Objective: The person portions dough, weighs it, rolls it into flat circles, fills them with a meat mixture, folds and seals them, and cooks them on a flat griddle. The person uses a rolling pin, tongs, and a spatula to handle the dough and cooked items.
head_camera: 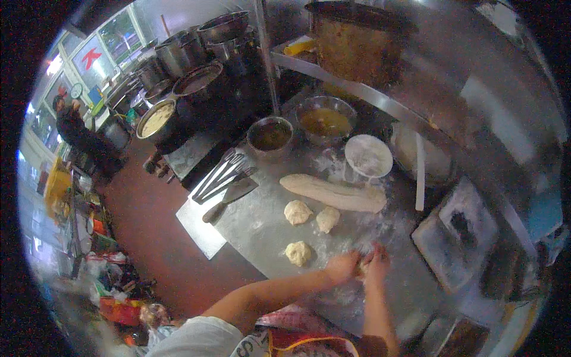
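My left hand (343, 267) and my right hand (377, 262) meet over the floured grey worktop (263, 236). Between them they grip a small piece of dough (362, 269), mostly hidden by my fingers. Left of my hands rests a rough dough ball (298, 253). Two more, a dough ball (297, 212) and a smaller dough ball (328, 219), lie further off, side by side. Behind those stretches a long dough roll (332, 193), dusted with flour. A white bowl of flour (368, 156) stands past its right end.
A cleaver (229, 196) and several slotted utensils (223, 174) lie at the left edge. Two metal bowls, one with dark contents (270, 134), one with yellowish liquid (324, 122), stand at the back. A metal shelf (383, 100) overhangs the right. A person (84, 129) stands far left.
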Action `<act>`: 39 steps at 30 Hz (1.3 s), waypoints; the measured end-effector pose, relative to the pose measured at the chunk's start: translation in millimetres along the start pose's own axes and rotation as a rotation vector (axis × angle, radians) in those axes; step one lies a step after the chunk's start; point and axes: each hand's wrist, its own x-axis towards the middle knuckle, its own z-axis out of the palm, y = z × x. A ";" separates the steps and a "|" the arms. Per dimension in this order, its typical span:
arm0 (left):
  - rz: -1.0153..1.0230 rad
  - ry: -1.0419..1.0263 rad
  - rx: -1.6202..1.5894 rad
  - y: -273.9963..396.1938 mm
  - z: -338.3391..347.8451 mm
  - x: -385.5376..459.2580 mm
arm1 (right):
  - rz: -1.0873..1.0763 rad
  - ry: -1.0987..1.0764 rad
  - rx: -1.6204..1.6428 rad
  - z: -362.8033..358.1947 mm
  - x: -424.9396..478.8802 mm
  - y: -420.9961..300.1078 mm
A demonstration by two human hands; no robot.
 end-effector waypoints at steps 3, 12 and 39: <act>0.292 -0.142 0.033 2.4 7.4 -35.3 | -0.419 0.216 -0.494 -14.4 -30.1 11.8; 0.222 -0.129 0.131 -9.2 -2.6 9.4 | -0.260 0.182 -0.449 3.3 22.2 1.9; 0.494 -0.131 0.105 -34.1 -31.9 9.4 | -0.119 0.154 -0.316 14.1 11.7 -12.5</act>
